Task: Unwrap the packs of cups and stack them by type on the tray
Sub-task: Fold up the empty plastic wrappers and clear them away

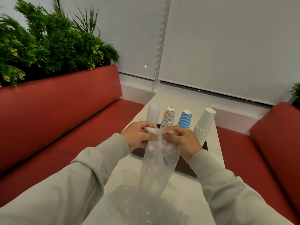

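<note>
In the head view, both hands are raised over the near edge of the tray (pixel 185 169): the left hand (pixel 139 137) and the right hand (pixel 183 142) each pinch the top of a clear plastic wrapper (pixel 159 159) with curled fingers. The wrapper hangs limp toward the table (pixel 126 172) and looks empty. The step seems to be clearing this last sleeve away. It is best gathered toward the body and dropped low on the near side, so the loose film does not brush the tall stacks just beyond it, which lean slightly and could tip. Four stacks stand upside down in a row on the tray, one of each kind: from left to right, frosted plastic cups (pixel 153 113), patterned cups (pixel 168 117), blue zigzag cups (pixel 185 119) and plain white cups (pixel 204 125). There is one wrapper in hand. A heap of crumpled plastic (pixel 146 207) lies at the near end of the table, and how many pieces are in it cannot be told.
</note>
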